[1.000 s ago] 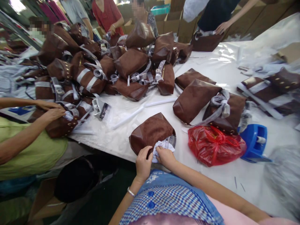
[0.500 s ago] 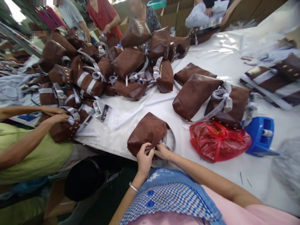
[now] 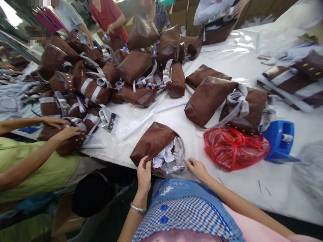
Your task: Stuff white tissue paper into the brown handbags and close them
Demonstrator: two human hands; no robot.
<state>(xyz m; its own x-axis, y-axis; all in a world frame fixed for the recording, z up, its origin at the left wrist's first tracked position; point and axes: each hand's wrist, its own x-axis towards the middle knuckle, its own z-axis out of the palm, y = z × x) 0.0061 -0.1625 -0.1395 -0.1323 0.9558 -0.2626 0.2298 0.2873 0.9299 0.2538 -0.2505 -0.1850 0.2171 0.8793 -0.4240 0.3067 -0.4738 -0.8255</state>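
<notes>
A brown handbag point(image 3: 153, 139) lies at the table's near edge, its opening turned toward the right. Crumpled white paper point(image 3: 165, 155) shows inside the opening, and a clear-wrapped strap point(image 3: 179, 151) curves along the right side. My left hand point(image 3: 144, 173) pinches the bag's near edge, left of the paper. To the right, my right hand point(image 3: 198, 169) is closed, its thumb and forefinger together beside the wrapped strap. What those fingertips hold, if anything, is too small to make out.
Many brown bags point(image 3: 136, 65) are heaped at the back left. A red plastic bag point(image 3: 236, 148) and a blue tape dispenser point(image 3: 280, 141) stand to the right. At left a co-worker's hands point(image 3: 67, 132) rest on another bag. A white rod point(image 3: 171, 106) lies behind.
My hands have moved apart, the left one leftward and the right one rightward. The handbag's opening now gapes, and the white paper inside has come into view.
</notes>
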